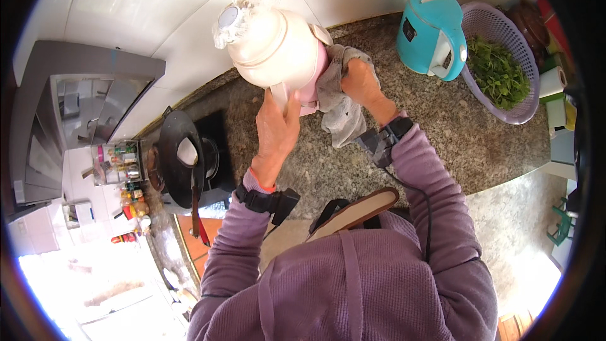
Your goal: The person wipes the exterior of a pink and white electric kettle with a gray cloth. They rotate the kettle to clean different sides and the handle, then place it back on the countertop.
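Observation:
A small cream and pink appliance (279,49) with a rounded body stands on the granite countertop (326,170) against the tiled wall. Clear plastic film (236,19) is bunched around a round knob at its upper left. My left hand (278,128) grips the cream handle on its near side. In my right hand (362,80) is a grey cloth (343,118), pressed to the pink part at the appliance's right side; part of the cloth hangs down onto the counter. The fingertips of my right hand are partly hidden by the cloth.
A turquoise electric kettle (431,33) stands right of the appliance, beside a purple plastic colander (502,116) of green leaves. To the left, a black wok (170,170) with a white-looking patch inside sits by the cooktop. A range hood (99,64) juts out above. Bottles and jars (132,199) stand farther back.

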`<action>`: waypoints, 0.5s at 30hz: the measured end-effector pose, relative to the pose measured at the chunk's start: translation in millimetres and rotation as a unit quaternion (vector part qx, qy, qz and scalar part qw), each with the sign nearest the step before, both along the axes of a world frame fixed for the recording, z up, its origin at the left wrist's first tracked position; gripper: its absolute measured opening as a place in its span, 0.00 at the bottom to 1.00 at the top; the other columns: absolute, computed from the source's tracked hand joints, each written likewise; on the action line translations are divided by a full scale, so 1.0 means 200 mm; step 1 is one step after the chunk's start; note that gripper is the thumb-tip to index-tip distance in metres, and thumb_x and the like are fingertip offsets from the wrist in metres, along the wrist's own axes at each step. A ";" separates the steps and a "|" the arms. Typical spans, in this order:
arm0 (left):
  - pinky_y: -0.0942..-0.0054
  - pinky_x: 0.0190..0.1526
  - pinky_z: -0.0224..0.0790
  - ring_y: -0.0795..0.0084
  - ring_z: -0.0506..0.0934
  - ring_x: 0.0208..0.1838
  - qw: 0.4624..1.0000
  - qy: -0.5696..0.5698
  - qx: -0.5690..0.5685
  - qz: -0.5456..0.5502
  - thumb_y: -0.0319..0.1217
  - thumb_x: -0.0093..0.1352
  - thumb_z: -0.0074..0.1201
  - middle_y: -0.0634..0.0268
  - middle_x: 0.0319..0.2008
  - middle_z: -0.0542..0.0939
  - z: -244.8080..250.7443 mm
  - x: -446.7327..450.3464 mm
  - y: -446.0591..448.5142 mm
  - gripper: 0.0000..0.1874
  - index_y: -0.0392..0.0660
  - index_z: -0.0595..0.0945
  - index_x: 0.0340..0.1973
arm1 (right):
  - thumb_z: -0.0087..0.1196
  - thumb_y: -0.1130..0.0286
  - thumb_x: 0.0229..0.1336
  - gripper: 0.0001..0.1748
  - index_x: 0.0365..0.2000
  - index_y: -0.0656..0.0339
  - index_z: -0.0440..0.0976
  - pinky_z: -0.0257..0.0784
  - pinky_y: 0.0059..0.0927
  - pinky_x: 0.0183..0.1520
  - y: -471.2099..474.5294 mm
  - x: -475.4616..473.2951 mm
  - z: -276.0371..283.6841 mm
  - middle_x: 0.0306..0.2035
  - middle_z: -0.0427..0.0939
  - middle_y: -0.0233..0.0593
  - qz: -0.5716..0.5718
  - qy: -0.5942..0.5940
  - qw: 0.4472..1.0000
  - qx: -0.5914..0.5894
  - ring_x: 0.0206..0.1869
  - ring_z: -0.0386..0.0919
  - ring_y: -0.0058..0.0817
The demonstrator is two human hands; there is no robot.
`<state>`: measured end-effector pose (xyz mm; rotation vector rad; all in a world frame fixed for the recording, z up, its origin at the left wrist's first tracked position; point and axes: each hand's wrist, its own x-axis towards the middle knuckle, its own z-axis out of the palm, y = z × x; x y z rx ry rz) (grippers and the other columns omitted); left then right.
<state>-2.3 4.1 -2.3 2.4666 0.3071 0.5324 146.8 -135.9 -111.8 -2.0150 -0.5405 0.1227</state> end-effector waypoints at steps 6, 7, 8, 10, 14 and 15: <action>0.57 0.39 0.72 0.47 0.81 0.36 1.000 0.001 0.012 0.007 0.41 0.76 0.49 0.46 0.34 0.82 0.00 0.00 0.00 0.21 0.31 0.74 0.51 | 0.65 0.72 0.45 0.33 0.53 0.72 0.70 0.75 0.45 0.53 0.19 -0.29 0.09 0.45 0.78 0.66 -0.109 -0.029 0.992 0.057 0.49 0.77 0.61; 0.58 0.39 0.72 0.47 0.81 0.36 1.000 -0.004 0.015 0.006 0.41 0.76 0.49 0.46 0.34 0.82 -0.01 0.00 0.00 0.21 0.31 0.74 0.51 | 0.65 0.73 0.44 0.34 0.55 0.71 0.69 0.75 0.45 0.53 0.23 -0.33 0.10 0.46 0.77 0.66 -0.122 -0.028 0.992 0.015 0.50 0.76 0.60; 0.58 0.39 0.72 0.47 0.81 0.36 1.000 0.000 0.014 0.007 0.41 0.77 0.49 0.46 0.33 0.82 -0.01 0.00 0.00 0.21 0.31 0.74 0.51 | 0.65 0.73 0.44 0.36 0.56 0.71 0.68 0.75 0.45 0.54 0.26 -0.36 0.10 0.47 0.77 0.66 -0.141 -0.049 0.989 -0.016 0.50 0.76 0.60; 0.58 0.39 0.72 0.47 0.82 0.36 1.000 -0.003 0.012 0.002 0.41 0.77 0.49 0.45 0.33 0.82 -0.01 0.00 0.00 0.22 0.31 0.74 0.51 | 0.65 0.73 0.44 0.38 0.58 0.68 0.66 0.75 0.46 0.53 0.26 -0.35 0.07 0.48 0.76 0.63 -0.142 -0.076 0.987 -0.021 0.51 0.75 0.59; 0.58 0.38 0.72 0.47 0.82 0.36 1.000 0.004 -0.010 0.000 0.41 0.77 0.49 0.45 0.32 0.81 -0.01 0.00 0.01 0.22 0.30 0.74 0.51 | 0.62 0.73 0.42 0.25 0.45 0.69 0.76 0.75 0.48 0.46 0.10 -0.20 -0.02 0.40 0.78 0.56 -0.090 -0.127 0.988 0.003 0.44 0.75 0.56; 0.58 0.38 0.72 0.47 0.82 0.36 1.000 0.005 -0.008 0.000 0.41 0.77 0.49 0.45 0.32 0.81 -0.01 0.00 0.01 0.23 0.30 0.74 0.51 | 0.62 0.73 0.43 0.26 0.47 0.69 0.75 0.75 0.48 0.47 0.06 -0.18 -0.03 0.41 0.78 0.56 -0.085 -0.131 0.987 0.029 0.44 0.76 0.57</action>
